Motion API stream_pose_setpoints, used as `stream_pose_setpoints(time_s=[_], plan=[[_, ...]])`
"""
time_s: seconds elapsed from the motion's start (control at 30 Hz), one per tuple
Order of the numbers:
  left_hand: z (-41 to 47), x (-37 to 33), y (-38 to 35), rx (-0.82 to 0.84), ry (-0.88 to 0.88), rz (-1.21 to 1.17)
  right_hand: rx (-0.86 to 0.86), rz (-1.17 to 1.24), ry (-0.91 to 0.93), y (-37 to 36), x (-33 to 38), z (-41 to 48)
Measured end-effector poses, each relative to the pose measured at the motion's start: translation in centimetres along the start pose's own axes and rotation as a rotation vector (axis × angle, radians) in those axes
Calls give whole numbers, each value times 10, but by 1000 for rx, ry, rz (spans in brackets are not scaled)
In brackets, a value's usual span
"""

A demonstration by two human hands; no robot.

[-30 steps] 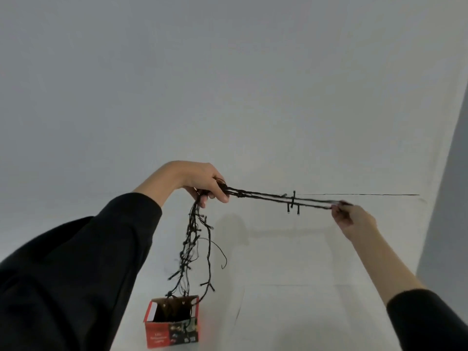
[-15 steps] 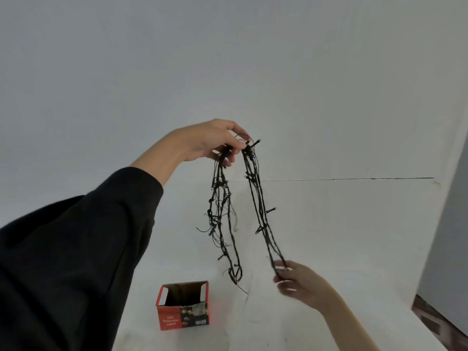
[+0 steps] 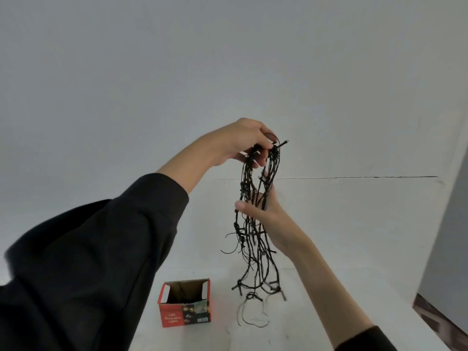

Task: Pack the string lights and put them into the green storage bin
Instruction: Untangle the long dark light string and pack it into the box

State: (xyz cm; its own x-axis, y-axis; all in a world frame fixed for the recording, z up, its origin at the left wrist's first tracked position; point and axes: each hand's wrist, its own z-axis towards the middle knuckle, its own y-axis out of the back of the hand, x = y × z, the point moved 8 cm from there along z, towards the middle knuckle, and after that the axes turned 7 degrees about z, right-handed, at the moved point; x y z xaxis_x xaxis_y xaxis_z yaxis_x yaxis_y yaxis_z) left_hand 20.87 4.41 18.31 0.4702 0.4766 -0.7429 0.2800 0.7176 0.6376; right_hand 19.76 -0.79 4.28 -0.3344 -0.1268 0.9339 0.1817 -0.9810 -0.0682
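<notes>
Since half a second ago right hand rose from the loop bottom to mid-bundle, fingers closing around the string lights. Left hand pinches the top (loops dangle above desk, beside red box).

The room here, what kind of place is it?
Hard to say: probably a plain, staged workspace. A bare white tabletop meets a blank grey wall, and only a small red box and dark string lights are out.
</notes>
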Motion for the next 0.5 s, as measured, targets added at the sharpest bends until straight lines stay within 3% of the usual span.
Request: stream_pose_setpoints(time_s=[0.23, 0.5], plan=[[-8, 6, 12, -151, -2, -265, -204, -3, -67, -3, -30, -2], [-51, 91, 33, -293, 146, -645, -237, -424, -178, 32, -42, -5]])
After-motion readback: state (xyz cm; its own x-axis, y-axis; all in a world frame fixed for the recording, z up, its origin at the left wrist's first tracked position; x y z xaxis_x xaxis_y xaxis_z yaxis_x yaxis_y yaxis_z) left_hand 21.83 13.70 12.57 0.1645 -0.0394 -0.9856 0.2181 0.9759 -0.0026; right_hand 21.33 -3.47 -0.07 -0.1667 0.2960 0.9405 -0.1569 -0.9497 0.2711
